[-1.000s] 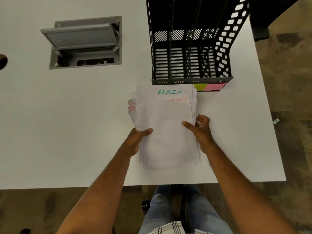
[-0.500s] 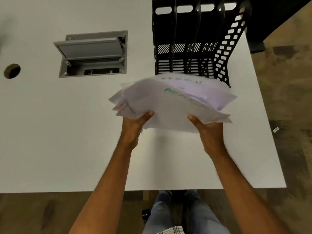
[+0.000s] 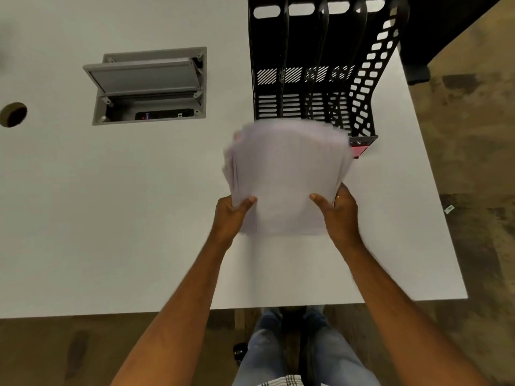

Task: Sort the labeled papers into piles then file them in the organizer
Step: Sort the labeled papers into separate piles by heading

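Observation:
A stack of white papers (image 3: 287,174) is held upright on its lower edge over the white table (image 3: 111,218), blurred by motion, with no labels readable. My left hand (image 3: 232,215) grips its lower left edge, thumb on the front. My right hand (image 3: 338,215) grips the lower right edge the same way. Just behind the stack stands the black slotted organizer (image 3: 323,65), with several upright compartments and a pink label (image 3: 359,150) showing at its front right corner.
A grey recessed cable box (image 3: 147,84) with its lid raised sits in the table at the back left. A round grommet hole (image 3: 12,114) is at the far left. The table's right edge (image 3: 434,190) and front edge border brown floor.
The stack lay flat on the table, then was lifted and fanned at an angle. Now it stands upright and squared between both hands, close to the organizer's front.

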### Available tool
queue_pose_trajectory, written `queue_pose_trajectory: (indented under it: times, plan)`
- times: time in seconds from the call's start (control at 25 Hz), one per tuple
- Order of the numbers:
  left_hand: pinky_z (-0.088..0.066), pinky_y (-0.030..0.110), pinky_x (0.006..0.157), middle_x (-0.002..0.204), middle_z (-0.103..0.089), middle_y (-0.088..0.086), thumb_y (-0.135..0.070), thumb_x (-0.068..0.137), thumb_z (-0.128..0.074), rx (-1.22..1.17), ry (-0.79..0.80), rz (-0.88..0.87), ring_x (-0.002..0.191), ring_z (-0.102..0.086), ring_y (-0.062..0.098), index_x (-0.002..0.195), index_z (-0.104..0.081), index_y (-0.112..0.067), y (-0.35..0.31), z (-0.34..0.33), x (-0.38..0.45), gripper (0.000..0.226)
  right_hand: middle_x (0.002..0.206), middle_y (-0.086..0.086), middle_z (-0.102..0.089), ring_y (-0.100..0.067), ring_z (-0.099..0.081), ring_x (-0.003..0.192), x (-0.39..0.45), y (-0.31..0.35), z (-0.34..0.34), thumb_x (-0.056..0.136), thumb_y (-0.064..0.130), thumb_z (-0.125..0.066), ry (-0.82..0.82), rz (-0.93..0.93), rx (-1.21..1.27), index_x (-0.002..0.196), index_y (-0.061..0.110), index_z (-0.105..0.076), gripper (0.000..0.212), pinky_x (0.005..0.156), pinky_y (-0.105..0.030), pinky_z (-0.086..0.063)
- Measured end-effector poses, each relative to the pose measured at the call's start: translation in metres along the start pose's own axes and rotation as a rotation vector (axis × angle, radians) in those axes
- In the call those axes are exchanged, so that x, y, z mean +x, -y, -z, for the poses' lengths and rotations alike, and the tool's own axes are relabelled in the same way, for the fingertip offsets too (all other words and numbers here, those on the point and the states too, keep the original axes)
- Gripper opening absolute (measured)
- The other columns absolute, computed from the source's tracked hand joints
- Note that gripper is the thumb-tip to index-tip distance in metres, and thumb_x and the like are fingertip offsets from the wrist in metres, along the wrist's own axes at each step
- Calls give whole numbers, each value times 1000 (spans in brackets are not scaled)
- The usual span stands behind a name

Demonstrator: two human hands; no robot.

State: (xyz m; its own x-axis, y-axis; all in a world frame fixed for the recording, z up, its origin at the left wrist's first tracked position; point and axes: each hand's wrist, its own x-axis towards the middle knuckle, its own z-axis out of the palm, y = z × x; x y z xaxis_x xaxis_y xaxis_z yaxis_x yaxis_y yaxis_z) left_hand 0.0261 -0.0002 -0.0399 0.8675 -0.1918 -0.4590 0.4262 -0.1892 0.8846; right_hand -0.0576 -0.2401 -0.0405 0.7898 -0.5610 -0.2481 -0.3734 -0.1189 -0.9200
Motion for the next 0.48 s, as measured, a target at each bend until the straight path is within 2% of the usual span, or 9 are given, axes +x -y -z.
queue_pose_trajectory:
  times: [0.04, 0.12, 0.2, 0.24, 0.36, 0.48]
  plan:
    - [-56, 22, 71, 89, -79, -8, -28, 87, -77, -31, -3, 4, 82, -74, 11, 89, -76, -26, 1, 5, -1, 3, 94, 19, -72, 1, -67, 88, -2, 6, 0, 83, 34, -78, -14, 22, 3, 105, 28, -63, 27, 73, -13, -52]
    - [-59, 25, 73, 101, -80, 0, -23, 89, -76, -125, 43, 82, 93, -76, 20, 105, -74, -17, 13, 15, -7, 18, 79, 14, -69, -2, -64, 71, -14, 0, -2, 81, 36, -79, -17, -17, 3, 86, 26, -62, 20, 63, -14, -51]
    - [-61, 34, 84, 115, -77, 10, -18, 90, -74, -246, 119, 227, 105, -74, 27, 122, -68, -9, 39, 22, -25, 34, 62, 11, -56, -4, -49, 57, -35, -24, -4, 83, 34, -77, -16, -63, -24, 68, 22, -51, 32, 54, -17, -42]
    - [-60, 39, 90, 120, -75, 12, -19, 91, -73, -266, 157, 302, 110, -72, 29, 128, -64, -8, 51, 24, -34, 40, 60, 10, -54, -5, -45, 57, -44, -38, -5, 85, 33, -75, 1, -104, -37, 64, 19, -49, 37, 54, -20, -39]
    - [-57, 44, 96, 124, -73, 11, -26, 94, -68, -260, 181, 484, 113, -70, 31, 135, -59, -11, 86, 25, -45, 44, 76, -2, -70, -8, -57, 66, -60, -74, -11, 94, 31, -66, 48, -264, -128, 76, 6, -64, 30, 66, -25, -47]
    - [-54, 43, 99, 127, -71, 12, -26, 99, -63, -246, 141, 572, 115, -68, 30, 138, -56, -10, 106, 22, -43, 43, 96, 5, -65, -12, -59, 83, -65, -91, -15, 99, 29, -57, 3, -295, -245, 104, 14, -62, 16, 76, -26, -45]
